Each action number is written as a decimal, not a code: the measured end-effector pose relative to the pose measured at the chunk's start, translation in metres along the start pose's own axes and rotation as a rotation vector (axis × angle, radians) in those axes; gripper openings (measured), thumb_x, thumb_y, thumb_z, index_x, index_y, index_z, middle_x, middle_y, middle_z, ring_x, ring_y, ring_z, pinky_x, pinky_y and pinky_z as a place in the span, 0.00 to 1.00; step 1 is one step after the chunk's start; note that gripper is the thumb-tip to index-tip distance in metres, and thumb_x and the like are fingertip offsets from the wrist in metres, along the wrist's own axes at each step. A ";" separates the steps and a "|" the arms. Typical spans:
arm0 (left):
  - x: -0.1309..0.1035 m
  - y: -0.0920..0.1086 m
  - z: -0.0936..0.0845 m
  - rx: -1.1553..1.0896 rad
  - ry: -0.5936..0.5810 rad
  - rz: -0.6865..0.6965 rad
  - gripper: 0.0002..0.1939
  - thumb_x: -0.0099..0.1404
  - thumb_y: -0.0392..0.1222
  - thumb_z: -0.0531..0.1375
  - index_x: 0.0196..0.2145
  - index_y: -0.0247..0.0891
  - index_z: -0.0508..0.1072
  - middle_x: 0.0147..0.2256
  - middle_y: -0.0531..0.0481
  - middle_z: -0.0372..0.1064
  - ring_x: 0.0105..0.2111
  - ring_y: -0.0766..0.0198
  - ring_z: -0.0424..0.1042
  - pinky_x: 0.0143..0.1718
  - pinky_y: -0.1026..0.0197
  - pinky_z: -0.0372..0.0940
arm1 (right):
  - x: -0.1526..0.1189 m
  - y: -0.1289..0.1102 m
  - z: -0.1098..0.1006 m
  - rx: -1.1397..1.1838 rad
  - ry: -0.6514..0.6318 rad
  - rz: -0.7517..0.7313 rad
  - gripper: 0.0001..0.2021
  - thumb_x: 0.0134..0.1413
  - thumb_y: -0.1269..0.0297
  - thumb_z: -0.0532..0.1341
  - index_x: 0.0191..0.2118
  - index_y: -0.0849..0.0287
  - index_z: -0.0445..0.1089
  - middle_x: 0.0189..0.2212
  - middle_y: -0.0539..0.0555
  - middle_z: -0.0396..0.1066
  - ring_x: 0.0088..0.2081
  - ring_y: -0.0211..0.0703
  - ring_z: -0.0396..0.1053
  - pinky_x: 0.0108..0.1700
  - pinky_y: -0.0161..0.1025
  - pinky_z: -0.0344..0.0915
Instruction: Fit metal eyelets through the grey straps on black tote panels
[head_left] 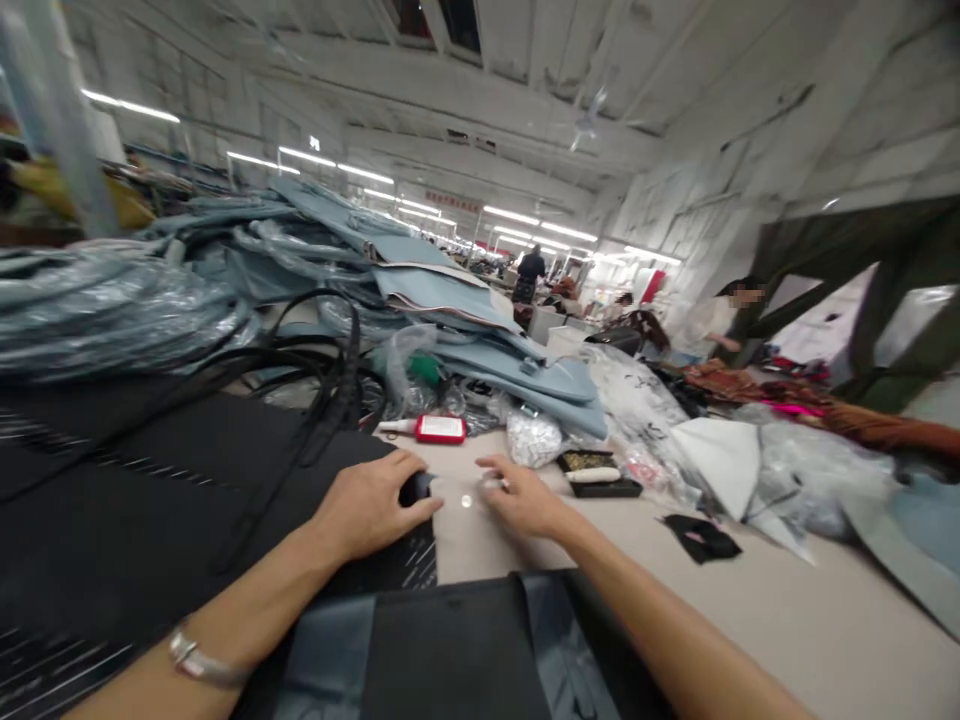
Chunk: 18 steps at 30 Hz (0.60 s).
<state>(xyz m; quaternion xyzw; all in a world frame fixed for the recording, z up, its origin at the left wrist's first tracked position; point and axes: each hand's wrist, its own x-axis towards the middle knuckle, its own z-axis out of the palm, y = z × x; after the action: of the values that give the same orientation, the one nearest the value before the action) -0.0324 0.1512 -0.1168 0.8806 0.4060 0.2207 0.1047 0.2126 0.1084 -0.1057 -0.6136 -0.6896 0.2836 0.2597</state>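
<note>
My left hand (371, 505) rests at the right edge of the black sheets (187, 520), its thumb and fingers apart around a small dark piece (415, 488). To its right, my right hand (521, 495) is over the pale table (652, 580), with its fingers bent; whether they hold anything is too blurred to tell. Between the hands lies a small shiny round disc (466, 501). Nearest me, a black panel with blue-grey straps (450, 650) lies along the front edge.
Behind the hands are a red bottle (441, 429), a bag of small silvery parts (534, 437) and a black tray (604, 488). Blue-grey panels (450, 295) are piled behind. A black scrap (703, 538) lies right. A person (709, 320) is at the right.
</note>
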 end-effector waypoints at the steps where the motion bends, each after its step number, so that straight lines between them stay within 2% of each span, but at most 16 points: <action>1: -0.001 0.000 0.001 -0.071 0.031 0.005 0.22 0.64 0.58 0.56 0.47 0.39 0.71 0.51 0.47 0.69 0.48 0.49 0.71 0.48 0.51 0.64 | -0.004 0.005 -0.004 0.122 0.017 0.070 0.23 0.54 0.62 0.57 0.56 0.61 0.63 0.43 0.60 0.70 0.35 0.47 0.72 0.41 0.50 0.71; 3: -0.003 0.000 0.004 -0.194 0.091 0.006 0.21 0.64 0.55 0.57 0.47 0.38 0.72 0.52 0.46 0.69 0.50 0.52 0.69 0.53 0.53 0.61 | -0.011 0.011 -0.011 0.350 0.023 0.166 0.24 0.54 0.57 0.56 0.55 0.62 0.62 0.40 0.60 0.71 0.30 0.45 0.73 0.34 0.46 0.73; 6: -0.004 0.006 0.008 -0.263 0.120 -0.007 0.13 0.67 0.47 0.54 0.39 0.37 0.74 0.44 0.46 0.72 0.45 0.57 0.71 0.51 0.57 0.61 | -0.020 0.011 -0.014 0.613 0.053 0.199 0.25 0.48 0.53 0.63 0.50 0.60 0.63 0.39 0.58 0.72 0.35 0.47 0.76 0.38 0.46 0.73; 9: 0.001 0.021 0.009 -0.289 0.070 -0.014 0.11 0.66 0.41 0.54 0.35 0.37 0.75 0.39 0.47 0.74 0.41 0.58 0.72 0.47 0.58 0.62 | -0.023 0.016 -0.004 0.768 0.142 0.175 0.28 0.41 0.51 0.70 0.46 0.59 0.65 0.41 0.58 0.74 0.39 0.46 0.75 0.40 0.40 0.71; 13: 0.012 0.042 0.013 -0.358 -0.071 -0.024 0.08 0.61 0.41 0.59 0.36 0.39 0.78 0.38 0.47 0.76 0.40 0.54 0.73 0.44 0.56 0.62 | -0.021 0.029 0.011 0.864 0.248 0.161 0.27 0.32 0.56 0.76 0.39 0.61 0.68 0.37 0.56 0.77 0.33 0.39 0.72 0.33 0.33 0.67; 15: 0.015 0.048 0.019 -0.417 -0.116 -0.061 0.10 0.60 0.40 0.60 0.38 0.38 0.78 0.39 0.45 0.76 0.40 0.52 0.73 0.44 0.55 0.63 | -0.021 0.030 0.015 0.911 0.251 0.174 0.30 0.29 0.57 0.78 0.41 0.61 0.69 0.37 0.56 0.77 0.33 0.39 0.72 0.33 0.33 0.67; 18: 0.016 0.053 0.032 -0.581 -0.150 -0.122 0.16 0.60 0.38 0.60 0.47 0.37 0.76 0.44 0.45 0.75 0.42 0.55 0.73 0.44 0.57 0.64 | -0.023 0.023 0.015 0.991 0.224 0.214 0.36 0.30 0.56 0.78 0.49 0.59 0.68 0.39 0.54 0.76 0.37 0.41 0.74 0.36 0.35 0.71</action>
<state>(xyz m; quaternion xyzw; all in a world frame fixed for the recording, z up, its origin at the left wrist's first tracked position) 0.0272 0.1283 -0.1204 0.8016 0.3691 0.2553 0.3949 0.2204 0.0868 -0.1326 -0.5105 -0.3740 0.5336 0.5610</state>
